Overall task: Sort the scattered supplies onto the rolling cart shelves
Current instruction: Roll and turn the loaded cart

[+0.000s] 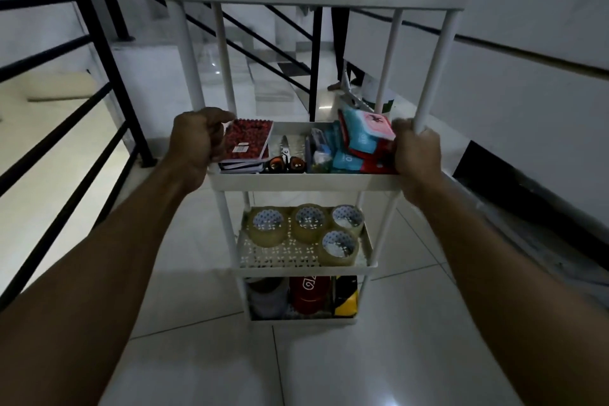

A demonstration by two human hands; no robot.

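The rolling cart point(306, 180) stands on the tiled floor point(379, 366) right in front of me, four white tiers on thin posts, top tier seen only edge-on. I have both hands on the second shelf: left hand point(194, 143) curls round the left rim by the post, right hand point(417, 155) wraps the right rim at the front post. Gripped on both sides like this, I judge, to steady or roll the whole thing, not to place anything, since neither hand holds a supply.

The shelf between my hands is grouped by kind: red-patterned notebooks point(247, 145) stacked at left, scissors point(285, 155) lying flat with blades pointing away in the middle, a clear pouch of small items point(318, 152) beside them, and teal and red packets point(359, 142) leaning at right, touching my right fingers. Flat, light stuff sits at hand height (sensible for quick reach).

The next shelf down holds four clear tape rolls point(306, 232) lying flat so they cannot roll, three in the back row, one in front at right. The bottom shelf carries the bulkier items, a red container point(309, 293) with a pale one left of it and something yellow and black point(346, 298) on the right; it is dim down there, so I can't name them surely.

Black stair railing point(82, 102) runs along my left, white wall point(510, 76) on the right. I see no loose supplies on the floor, so sorting looks done.
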